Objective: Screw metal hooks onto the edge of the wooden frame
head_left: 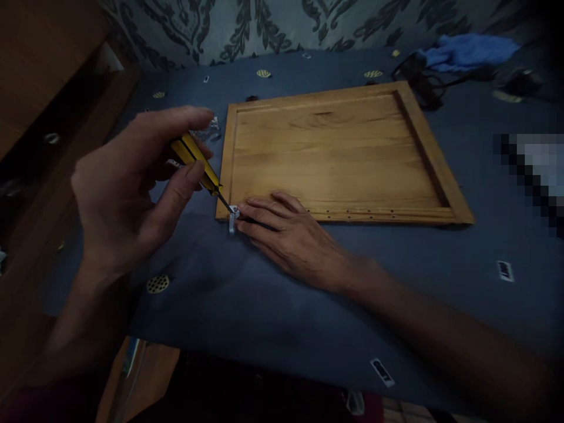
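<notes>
A wooden panel (335, 153) with a raised frame lies flat on a dark blue cloth (247, 294). My left hand (132, 188) grips a yellow-and-black screwdriver (198, 161), whose tip meets a small metal bracket (233, 218) at the panel's near left corner. My right hand (286, 232) lies flat across the panel's front edge, its fingertips pressing beside the bracket and holding it against the wood. A row of small holes runs along the panel's front rail.
Wooden furniture (39, 88) stands at the left. A blue rag (467, 50) and dark cables (423, 79) lie at the back right. A small shiny object (210, 130) sits left of the panel. Patterned fabric hangs behind. A blurred patch is at the right edge.
</notes>
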Motion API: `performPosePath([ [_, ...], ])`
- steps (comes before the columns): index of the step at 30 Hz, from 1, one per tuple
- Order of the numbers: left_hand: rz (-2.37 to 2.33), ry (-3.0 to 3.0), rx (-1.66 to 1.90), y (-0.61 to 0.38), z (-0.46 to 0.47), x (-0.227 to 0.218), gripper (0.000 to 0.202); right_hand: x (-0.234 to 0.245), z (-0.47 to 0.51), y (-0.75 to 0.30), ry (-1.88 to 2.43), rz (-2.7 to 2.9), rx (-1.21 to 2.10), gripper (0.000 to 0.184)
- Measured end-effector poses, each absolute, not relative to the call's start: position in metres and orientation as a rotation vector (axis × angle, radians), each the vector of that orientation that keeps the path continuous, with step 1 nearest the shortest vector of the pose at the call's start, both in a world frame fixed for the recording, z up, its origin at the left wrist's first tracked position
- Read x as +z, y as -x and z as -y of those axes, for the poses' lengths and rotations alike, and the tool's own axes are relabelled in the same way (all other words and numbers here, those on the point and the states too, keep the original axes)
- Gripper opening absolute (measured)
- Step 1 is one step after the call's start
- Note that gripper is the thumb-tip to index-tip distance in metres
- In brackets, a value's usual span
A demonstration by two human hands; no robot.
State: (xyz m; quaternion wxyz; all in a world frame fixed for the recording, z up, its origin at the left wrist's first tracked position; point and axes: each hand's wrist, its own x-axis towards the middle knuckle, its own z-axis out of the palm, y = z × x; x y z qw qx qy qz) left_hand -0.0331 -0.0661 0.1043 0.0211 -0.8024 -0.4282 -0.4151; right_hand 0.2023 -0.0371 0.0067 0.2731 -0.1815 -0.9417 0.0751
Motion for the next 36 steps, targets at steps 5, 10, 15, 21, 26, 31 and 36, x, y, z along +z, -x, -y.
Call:
performPosePath([
  [5,1.384,2.447,-1.285,0.037,0.066,0.102,0.053,0.006,0.037,-0.202,0.483,2.523,0.169,0.033],
  [10,1.238,2.391,-1.185,0.045,0.06,0.101,0.056,0.007,0.037,-0.202,0.5,2.538,0.124,0.032],
  [15,1.236,2.354,-1.154,0.041,0.062,0.105,0.048,0.007,0.037,-0.203,0.474,2.518,0.115,0.031],
  [21,1.347,2.345,-1.114,0.035,0.067,0.109,0.028,0.005,0.036,-0.203,0.459,2.498,0.127,0.029],
  [26,1.311,2.341,-1.14,0.036,0.063,0.105,0.026,0.005,0.036,-0.201,0.476,2.509,0.123,0.03],
  [31,1.341,2.325,-1.133,0.038,0.065,0.105,0.027,0.005,0.037,-0.201,0.488,2.526,0.132,0.031],
  [36,1.359,2.307,-1.136,0.038,0.064,0.104,0.021,0.006,0.037,-0.201,0.492,2.528,0.152,0.032],
])
